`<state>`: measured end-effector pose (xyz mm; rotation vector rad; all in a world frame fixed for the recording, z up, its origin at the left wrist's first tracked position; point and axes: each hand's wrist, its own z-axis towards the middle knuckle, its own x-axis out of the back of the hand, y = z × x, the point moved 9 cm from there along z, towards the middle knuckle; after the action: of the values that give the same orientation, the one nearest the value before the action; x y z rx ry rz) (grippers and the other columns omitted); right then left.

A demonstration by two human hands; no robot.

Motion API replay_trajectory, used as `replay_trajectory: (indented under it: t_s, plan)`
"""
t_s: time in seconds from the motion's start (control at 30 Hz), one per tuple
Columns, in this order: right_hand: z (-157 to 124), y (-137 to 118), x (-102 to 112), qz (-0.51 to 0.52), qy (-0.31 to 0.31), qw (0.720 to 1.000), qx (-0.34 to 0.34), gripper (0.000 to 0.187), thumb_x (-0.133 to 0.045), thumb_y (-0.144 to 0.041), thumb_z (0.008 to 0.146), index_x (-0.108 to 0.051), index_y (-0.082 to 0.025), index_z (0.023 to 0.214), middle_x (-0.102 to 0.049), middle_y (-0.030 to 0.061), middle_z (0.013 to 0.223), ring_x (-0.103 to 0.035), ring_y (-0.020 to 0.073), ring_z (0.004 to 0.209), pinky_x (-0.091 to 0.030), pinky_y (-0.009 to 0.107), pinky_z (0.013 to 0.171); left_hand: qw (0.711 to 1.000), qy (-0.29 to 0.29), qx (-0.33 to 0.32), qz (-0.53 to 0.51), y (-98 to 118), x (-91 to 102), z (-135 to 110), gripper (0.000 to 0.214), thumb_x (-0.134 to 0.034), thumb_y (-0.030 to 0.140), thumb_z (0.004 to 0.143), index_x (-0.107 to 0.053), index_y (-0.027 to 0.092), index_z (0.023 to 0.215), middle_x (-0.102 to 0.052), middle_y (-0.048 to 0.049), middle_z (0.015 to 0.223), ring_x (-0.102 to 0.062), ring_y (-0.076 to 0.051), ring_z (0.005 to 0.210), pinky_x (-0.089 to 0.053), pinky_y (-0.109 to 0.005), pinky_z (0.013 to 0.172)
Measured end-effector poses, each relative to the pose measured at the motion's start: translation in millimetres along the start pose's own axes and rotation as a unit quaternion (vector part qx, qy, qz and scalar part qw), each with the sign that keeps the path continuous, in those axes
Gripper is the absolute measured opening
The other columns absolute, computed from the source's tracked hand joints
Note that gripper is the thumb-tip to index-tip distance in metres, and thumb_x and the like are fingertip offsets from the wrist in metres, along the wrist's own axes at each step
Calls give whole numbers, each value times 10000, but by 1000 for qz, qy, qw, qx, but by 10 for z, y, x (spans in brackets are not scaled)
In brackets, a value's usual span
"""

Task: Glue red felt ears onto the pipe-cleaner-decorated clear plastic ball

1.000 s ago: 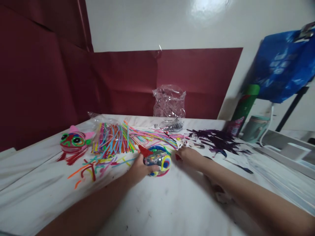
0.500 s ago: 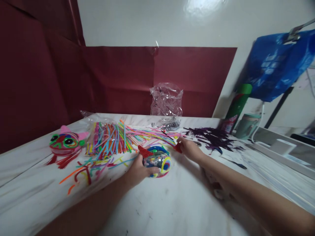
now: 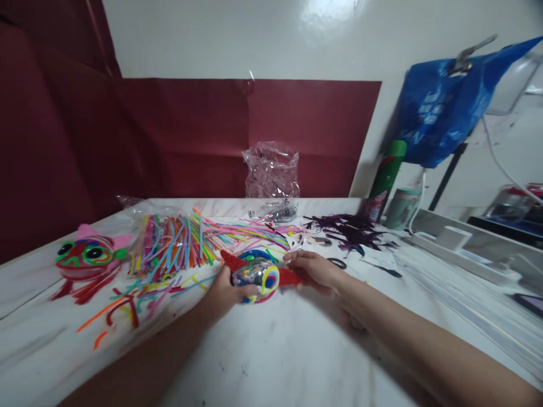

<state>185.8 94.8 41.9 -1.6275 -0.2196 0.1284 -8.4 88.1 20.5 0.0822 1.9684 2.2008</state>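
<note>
My left hand (image 3: 224, 291) is wrapped round a ball-shaped craft figure (image 3: 257, 276) covered in coloured pipe cleaners, with a red pointed ear on its left top. My right hand (image 3: 314, 270) pinches a small red pipe-cleaner piece (image 3: 289, 277) and holds it against the figure's right side. Both rest low over the white table (image 3: 297, 350), just in front of a spread of loose coloured pipe cleaners (image 3: 186, 243).
A finished pink and red pipe-cleaner animal (image 3: 87, 257) lies at the left. A crumpled clear plastic bag (image 3: 271, 172) stands at the back. Dark purple pipe-cleaner scraps (image 3: 348, 229), scissors (image 3: 337, 263), a green bottle (image 3: 384, 181) and a blue bag (image 3: 441, 107) are at the right.
My right hand picked up the red piece from the pile and brought it back left to the figure's side. The view has swung to the right.
</note>
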Motion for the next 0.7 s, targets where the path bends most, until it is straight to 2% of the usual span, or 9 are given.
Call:
replay_trajectory:
  t_s: [0.1, 0.17, 0.3, 0.4, 0.5, 0.63, 0.7]
  plan:
    - [-56, 45, -88, 15, -21, 1000, 14, 255, -602, -155, 659, -545, -190, 905, -604, -25, 644, -580, 113, 526, -491, 234, 479, 1000, 5, -4, -1, -10, 11, 18, 773, -843, 200, 496, -509, 190, 1193, -643, -105, 1162, -607, -309, 1067, -501, -374, 880]
    - [-103, 15, -108, 6, -22, 999, 38, 347, -606, -91, 613, -546, -186, 941, -581, -58, 619, -557, 92, 520, -473, 215, 508, 1000, 9, -1, -5, -21, 20, 25, 814, -845, 217, 492, -483, 188, 1220, -648, -109, 1149, -614, -313, 1056, -500, -389, 883]
    - [-166, -124, -1, -38, 12, 995, 89, 384, -587, -58, 592, -534, -193, 948, -515, -105, 561, -449, 62, 432, -361, 185, 421, 1000, 24, 16, -11, -45, 49, 22, 824, -851, 254, 471, -486, 179, 1206, -665, -122, 1122, -620, -332, 1042, -513, -414, 858]
    - [-192, -251, 104, -57, 32, 992, 111, 335, -610, -106, 608, -518, -205, 915, -530, -96, 608, -438, 63, 420, -313, 194, 397, 999, 10, 50, -1, -77, -1, -12, 769, -848, 262, 480, -511, 168, 1165, -676, -129, 1101, -630, -340, 1023, -521, -425, 839]
    - [-230, -363, 142, -58, 28, 991, 119, 217, -653, -142, 591, -518, -195, 753, -522, -88, 574, -429, 64, 458, -303, 197, 438, 998, -35, 51, -19, -47, -141, -56, 835, -854, 248, 468, -479, 176, 1210, -668, -130, 1126, -628, -341, 1027, -519, -423, 845]
    - [-281, -404, 68, -47, -1, 993, 112, 134, -666, -198, 605, -568, -168, 692, -545, -64, 545, -397, 62, 468, -275, 206, 463, 997, -63, 39, -29, -18, -241, -79, 823, -852, 273, 472, -494, 168, 1206, -672, -135, 1120, -626, -345, 1028, -524, -424, 838]
    - [-290, -391, 23, -39, -5, 992, 116, 107, -654, -212, 624, -570, -163, 669, -564, -47, 571, -419, 69, 494, -303, 217, 489, 997, -62, 37, -23, -24, -239, -75, 770, -846, 284, 480, -521, 152, 1165, -683, -142, 1092, -629, -351, 1019, -523, -434, 838]
